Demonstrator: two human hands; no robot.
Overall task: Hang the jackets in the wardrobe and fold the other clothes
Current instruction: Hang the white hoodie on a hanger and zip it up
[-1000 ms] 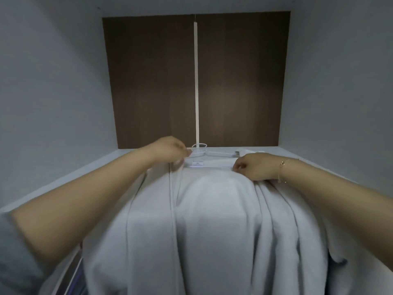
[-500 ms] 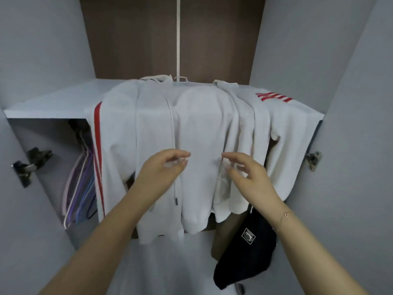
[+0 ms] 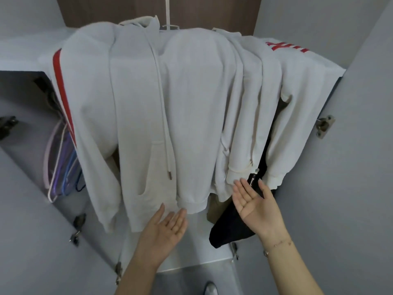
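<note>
1. Two grey side walls close in the wardrobe [image 3: 319, 15], with a dark brown back panel behind and a white strip running down its middle.
2. A pale shelf [image 3: 19, 60] crosses the upper part; its front edge shows at the left, and below that edge a bunch of pastel hangers [image 3: 61, 165] hangs in the left corner of the lower compartment.
3. Metal door hinges [image 3: 324, 125] sit on the right wall, and more hinges show on the left side lower down.
4. My white hooded jacket [image 3: 191, 103] is draped over the shelf's front edge, its upper part lying on the shelf and its body, sleeves and drawstring hanging down in front of the lower compartment. A red stripe runs down its left sleeve and red marks show near the shelf's right end.
5. A black garment [image 3: 231, 226] hangs behind the jacket's right side, lower than its hem.
6. My left hand [image 3: 168, 226] is released, palm up and fingers straight, just under the jacket's bottom hem near the middle; I cannot tell whether the fingertips touch the cloth.
7. My right hand [image 3: 253, 203] is also released, palm up, just below the right cuffs and in front of the black garment, holding nothing. A thin bracelet [image 3: 278, 245] circles that wrist.
</note>
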